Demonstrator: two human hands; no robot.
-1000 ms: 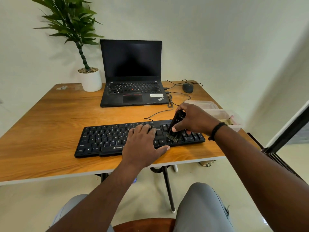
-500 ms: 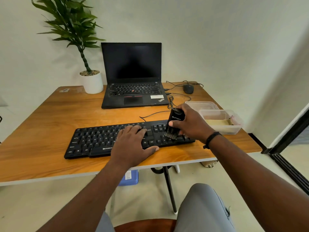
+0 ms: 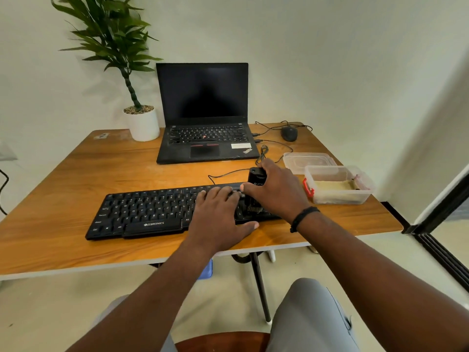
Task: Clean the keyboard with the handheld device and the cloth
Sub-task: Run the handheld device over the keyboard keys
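Black keyboard (image 3: 152, 212) lies flat nr front edge of wooden counter (image 3: 63, 179), cable running back toward laptop (image 3: 205, 115). L hand (image 3: 218, 219) rests palm-down on keyboard's right-centre keys, fingers straight and spread, thumb on counter just in front of keyboard. R hand (image 3: 276, 189) grips black handheld device (image 3: 256, 181) upright, fingers clamped round its body; brush end sits down on keys at keyboard's right end, just beside L hand. Clear plastic box (image 3: 340, 186) w/ red clip stands to right of keyboard, apart from it; its lid (image 3: 308, 161) lies behind it. Mouse (image 3: 289, 133) at back right. Potted plant (image 3: 142, 120) left of laptop.
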